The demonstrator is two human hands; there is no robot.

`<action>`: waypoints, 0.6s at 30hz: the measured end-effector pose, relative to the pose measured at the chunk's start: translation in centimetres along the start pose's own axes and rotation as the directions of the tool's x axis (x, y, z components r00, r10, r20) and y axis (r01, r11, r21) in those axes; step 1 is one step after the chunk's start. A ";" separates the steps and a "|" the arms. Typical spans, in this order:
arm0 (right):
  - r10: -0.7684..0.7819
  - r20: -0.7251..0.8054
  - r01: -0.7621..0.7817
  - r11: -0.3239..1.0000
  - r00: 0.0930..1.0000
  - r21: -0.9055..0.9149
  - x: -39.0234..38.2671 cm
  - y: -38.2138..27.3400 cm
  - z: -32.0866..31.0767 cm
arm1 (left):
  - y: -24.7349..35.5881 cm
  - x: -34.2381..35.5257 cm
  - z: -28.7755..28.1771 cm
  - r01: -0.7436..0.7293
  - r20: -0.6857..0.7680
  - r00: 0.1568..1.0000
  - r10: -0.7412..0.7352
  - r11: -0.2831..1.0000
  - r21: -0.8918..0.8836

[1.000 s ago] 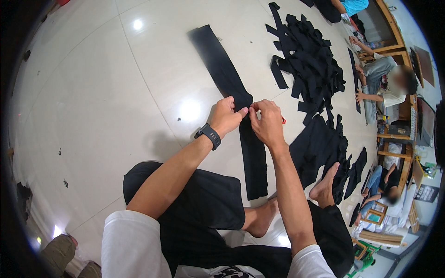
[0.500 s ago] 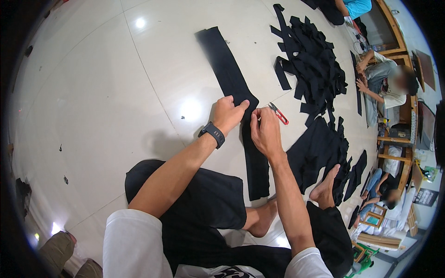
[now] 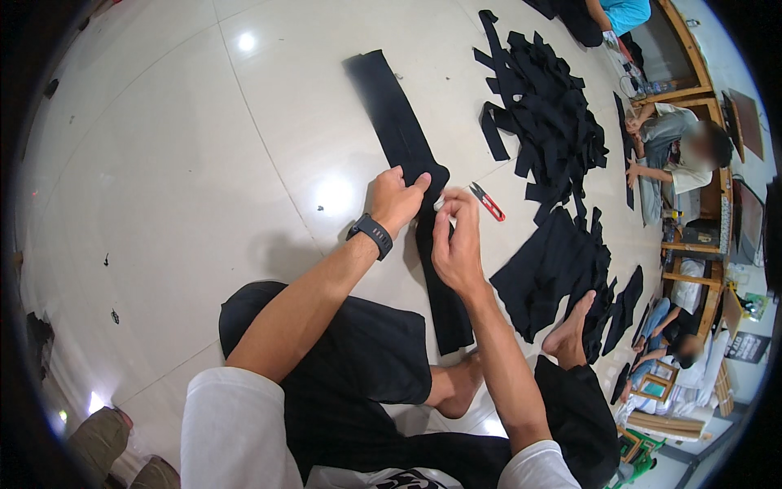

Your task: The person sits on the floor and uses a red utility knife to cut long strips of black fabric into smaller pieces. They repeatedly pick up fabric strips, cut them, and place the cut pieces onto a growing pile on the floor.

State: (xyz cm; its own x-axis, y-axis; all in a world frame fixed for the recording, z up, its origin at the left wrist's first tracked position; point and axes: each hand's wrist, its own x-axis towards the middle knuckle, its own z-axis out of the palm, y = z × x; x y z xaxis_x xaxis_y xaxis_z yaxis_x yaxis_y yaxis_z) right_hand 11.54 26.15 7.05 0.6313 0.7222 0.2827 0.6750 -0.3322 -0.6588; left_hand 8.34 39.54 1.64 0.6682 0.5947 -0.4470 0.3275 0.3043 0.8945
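A long black fabric strip stretches over the floor ahead of me and back down between my legs. Its middle is raised, bunched in my left hand, with the thumb pressed on top. My right hand hovers just right of the strip, apart from its edge. Its fingers curl into a pinch, and the fingertips are smeared by motion. A small pale bit shows at them, too blurred to name. Beyond that hand, thread snips with red handles rest on the floor.
A large heap of black fabric strips lies at the far right. Nearer, black cloth pieces spread beside my foot. Other people sit along the right side, one person handling a dark strip. Wooden shelving stands behind them.
My right hand has come away from the strip, slightly left and toward me, its fingers lifted. The strip's held middle has shifted a little left, with my left hand still gripping it.
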 end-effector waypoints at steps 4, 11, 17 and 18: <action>0.197 -0.144 -0.126 0.910 0.970 0.395 2.7 -1.4 2.8 | -7.3 4.1 0.7 -0.090 -0.075 0.994 0.079 0.984 -0.154; 0.539 -0.086 -0.335 0.633 0.838 0.698 -0.3 -1.1 1.3 | -1.3 1.5 -0.5 0.266 0.118 0.964 -0.240 0.814 -0.516; 0.637 -0.005 -0.535 0.652 0.771 0.536 -6.7 -1.1 -2.9 | -1.8 3.1 -1.3 0.216 -0.077 0.959 -0.271 0.882 -0.419; 0.648 0.019 -0.563 0.647 0.762 0.515 -7.7 -1.3 -3.8 | -2.0 3.4 -1.4 0.211 -0.086 0.959 -0.270 0.883 -0.420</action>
State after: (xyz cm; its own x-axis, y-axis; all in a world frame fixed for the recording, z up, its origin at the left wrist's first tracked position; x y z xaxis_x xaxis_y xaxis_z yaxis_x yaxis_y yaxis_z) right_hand 7.26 18.71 8.43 0.9107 0.3465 -0.2248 -0.1155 -0.3088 -0.9441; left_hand 9.02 41.94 -1.66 0.4951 0.5523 -0.6707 0.1497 0.7062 0.6920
